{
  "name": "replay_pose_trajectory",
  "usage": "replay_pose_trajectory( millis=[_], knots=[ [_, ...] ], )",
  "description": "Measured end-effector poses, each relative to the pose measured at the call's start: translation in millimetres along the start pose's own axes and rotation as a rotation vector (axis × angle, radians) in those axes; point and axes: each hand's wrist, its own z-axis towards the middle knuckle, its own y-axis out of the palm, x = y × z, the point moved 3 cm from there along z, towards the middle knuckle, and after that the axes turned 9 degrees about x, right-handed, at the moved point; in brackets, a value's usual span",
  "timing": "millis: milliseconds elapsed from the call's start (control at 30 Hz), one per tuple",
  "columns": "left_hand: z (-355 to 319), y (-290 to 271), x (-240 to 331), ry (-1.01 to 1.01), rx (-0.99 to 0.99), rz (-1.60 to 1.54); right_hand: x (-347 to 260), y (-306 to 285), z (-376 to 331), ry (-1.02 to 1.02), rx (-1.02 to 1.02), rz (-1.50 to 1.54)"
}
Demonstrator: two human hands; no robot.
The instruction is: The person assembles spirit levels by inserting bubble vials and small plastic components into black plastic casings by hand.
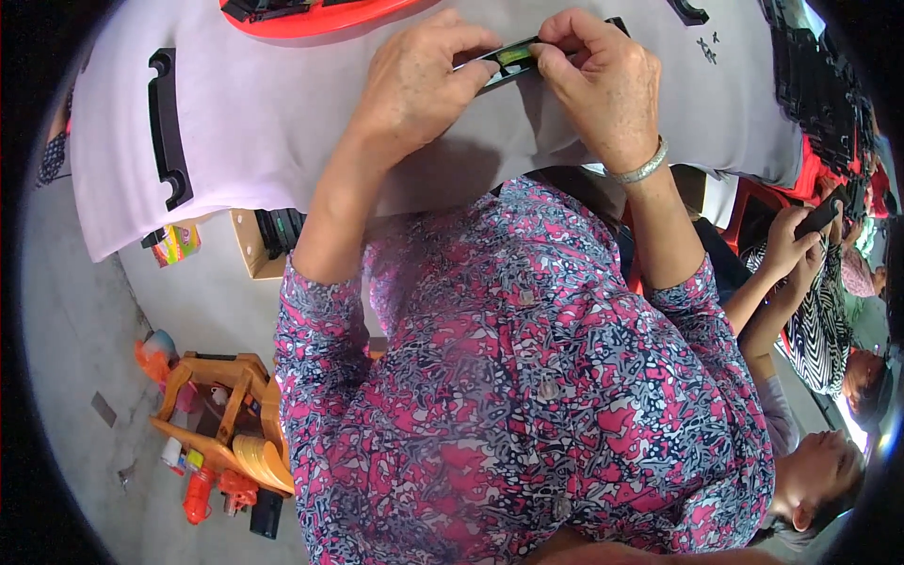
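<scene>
Over the cloth-covered table, both my hands grip a long, narrow black plastic part (521, 72) between thumbs and fingers. A shiny greenish strip (514, 56) shows in its middle, between my two thumbs; I cannot tell what the strip is. My left hand (414, 89) is closed on the left end of the part. My right hand (607, 89), with a bracelet at the wrist, pinches nearer its middle, and the part's far tip sticks out beyond the fingers. Apart from both hands, a black bracket-like bar (168, 127) lies at the table's left.
A red tray (311, 23) with black pieces stands at the far edge. Small black bits (707, 51) lie right of my hands, and black parts (815, 89) are heaped farther right. A co-worker's hands (789, 247) hold a dark object. A wooden stool (221, 414) stands lower left.
</scene>
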Motion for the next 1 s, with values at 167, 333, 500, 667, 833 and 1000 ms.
replay_pose_trajectory(
  millis=[167, 333, 500, 667, 833, 1000],
  knots=[
    [8.9, -0.3, 26.2, 0.028, 0.049, -0.018, -6.3, -0.7, -1.6, 0.155, 0.016, 0.039],
    [11.5, 6.0, 21.2, 0.599, 0.358, -0.207, 3.3, 7.9, -13.3, 0.025, 0.135, -0.007],
    [9.2, 2.0, 36.2, 0.205, 0.173, 0.064, 6.7, 9.8, -19.1, -0.063, 0.231, 0.009],
    [6.7, 7.0, 32.8, 0.192, 0.167, 0.092, 4.3, 15.6, -36.5, -0.219, 0.275, -0.143],
    [11.0, 38.1, -12.0, 1.005, 1.072, -0.091, -3.0, 16.6, -40.4, -0.238, 0.209, -0.159],
    [-11.6, 9.8, 37.6, 0.68, 0.379, 0.681, 4.6, 15.2, -44.9, -0.21, 0.187, -0.096]
  ],
)
